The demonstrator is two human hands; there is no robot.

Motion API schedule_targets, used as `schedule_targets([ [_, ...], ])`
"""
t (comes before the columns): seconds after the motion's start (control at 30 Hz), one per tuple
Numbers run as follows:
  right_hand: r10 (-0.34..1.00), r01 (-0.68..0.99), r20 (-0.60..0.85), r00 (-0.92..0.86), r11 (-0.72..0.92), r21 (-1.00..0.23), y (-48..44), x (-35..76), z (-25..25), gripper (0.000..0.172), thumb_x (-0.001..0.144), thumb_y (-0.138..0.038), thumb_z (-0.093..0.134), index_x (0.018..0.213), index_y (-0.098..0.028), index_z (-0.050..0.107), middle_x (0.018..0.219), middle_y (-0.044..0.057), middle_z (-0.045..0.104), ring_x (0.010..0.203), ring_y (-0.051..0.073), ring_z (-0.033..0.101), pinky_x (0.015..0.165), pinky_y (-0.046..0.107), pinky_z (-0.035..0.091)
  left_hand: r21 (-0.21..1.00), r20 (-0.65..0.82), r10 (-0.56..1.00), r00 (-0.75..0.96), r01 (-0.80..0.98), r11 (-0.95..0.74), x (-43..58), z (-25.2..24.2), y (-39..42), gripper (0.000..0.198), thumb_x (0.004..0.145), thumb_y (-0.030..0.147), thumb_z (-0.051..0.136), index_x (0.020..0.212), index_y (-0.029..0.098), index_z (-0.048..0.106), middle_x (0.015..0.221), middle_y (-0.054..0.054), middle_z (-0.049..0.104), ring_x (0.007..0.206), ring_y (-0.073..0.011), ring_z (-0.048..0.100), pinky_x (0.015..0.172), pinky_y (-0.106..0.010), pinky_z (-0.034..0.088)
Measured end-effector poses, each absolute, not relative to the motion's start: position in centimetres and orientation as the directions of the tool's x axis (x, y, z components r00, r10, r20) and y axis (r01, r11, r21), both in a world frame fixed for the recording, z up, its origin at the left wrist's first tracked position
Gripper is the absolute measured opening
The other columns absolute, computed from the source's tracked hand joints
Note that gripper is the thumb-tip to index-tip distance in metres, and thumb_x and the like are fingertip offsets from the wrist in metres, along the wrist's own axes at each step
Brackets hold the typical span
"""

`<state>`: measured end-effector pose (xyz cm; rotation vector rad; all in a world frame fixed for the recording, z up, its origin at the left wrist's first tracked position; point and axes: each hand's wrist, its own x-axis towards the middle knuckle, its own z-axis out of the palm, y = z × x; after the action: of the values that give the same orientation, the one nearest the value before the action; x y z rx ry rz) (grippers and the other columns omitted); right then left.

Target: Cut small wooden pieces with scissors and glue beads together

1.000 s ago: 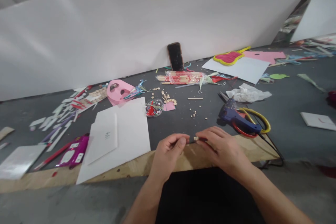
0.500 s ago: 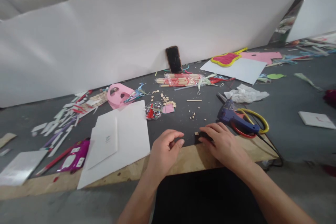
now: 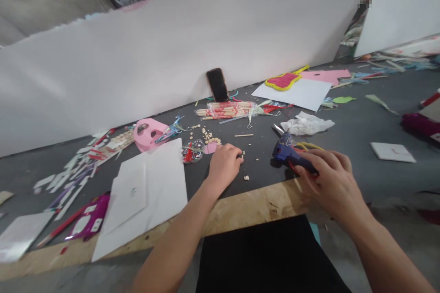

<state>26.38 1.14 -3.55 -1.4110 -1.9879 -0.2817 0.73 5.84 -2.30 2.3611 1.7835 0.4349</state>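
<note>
The right hand [image 3: 332, 178] is closed firmly around a blue hot glue gun [image 3: 285, 152], its fingers wrapped over the body in a working grip, just above yellow-handled scissors [image 3: 309, 146]. The left hand [image 3: 223, 168] is curled, fingertips down on the desk [image 3: 261, 206] beside small wooden cubes [image 3: 246, 177]; whether it pinches one, I cannot tell. The loose cubes lie scattered within easy reach of that hand.
</note>
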Motion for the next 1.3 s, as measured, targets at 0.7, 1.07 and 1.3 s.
schedule_targets([
  [0.7, 0.855, 0.94, 0.44, -0.274, 0.336, -0.067, 3.4, 27.2, -4.1, 0.033, 0.09, -0.028, 0.04, 0.114, -0.011, 0.057, 0.101, 0.014, 0.067, 0.09, 0.028, 0.06, 0.082, 0.042, 0.045, 0.919, 0.07, 0.989, -0.129, 0.395, -0.013, 0.2, -1.7, 1.7, 0.015, 0.079, 0.032, 0.062, 0.084, 0.019, 0.069, 0.08, -0.001, 0.064, 0.066, -0.0113, 0.05, 0.065, -0.025, 0.04],
  [1.07, 0.941, 0.679, 0.268, 0.206, 0.06, -0.732, -0.3, 26.8, 0.1, 0.036, 0.074, -0.055, 0.059, 0.082, -0.021, 0.065, 0.06, 0.004, 0.065, 0.054, 0.023, 0.062, 0.044, 0.03, 0.047, 0.896, -0.237, 0.963, -0.126, -0.411, 0.167, 0.3, -2.3, -1.2, 0.027, 0.069, 0.036, 0.075, 0.082, 0.013, 0.067, 0.057, 0.006, 0.041, 0.048, -0.0027, 0.031, 0.045, -0.018, 0.021],
  [1.3, 0.962, 0.347, 0.234, -0.141, 0.269, -0.898, -3.4, 22.4, -0.8, 0.027, 0.079, -0.046, 0.06, 0.085, -0.021, 0.066, 0.077, 0.006, 0.07, 0.068, 0.02, 0.067, 0.056, 0.027, 0.056, 0.773, -0.299, 0.954, -0.012, -0.59, 0.234, 0.9, -2.3, -1.8, 0.024, 0.069, 0.031, 0.077, 0.079, 0.012, 0.066, 0.073, 0.0, 0.054, 0.05, -0.0019, 0.031, 0.045, -0.018, 0.022],
])
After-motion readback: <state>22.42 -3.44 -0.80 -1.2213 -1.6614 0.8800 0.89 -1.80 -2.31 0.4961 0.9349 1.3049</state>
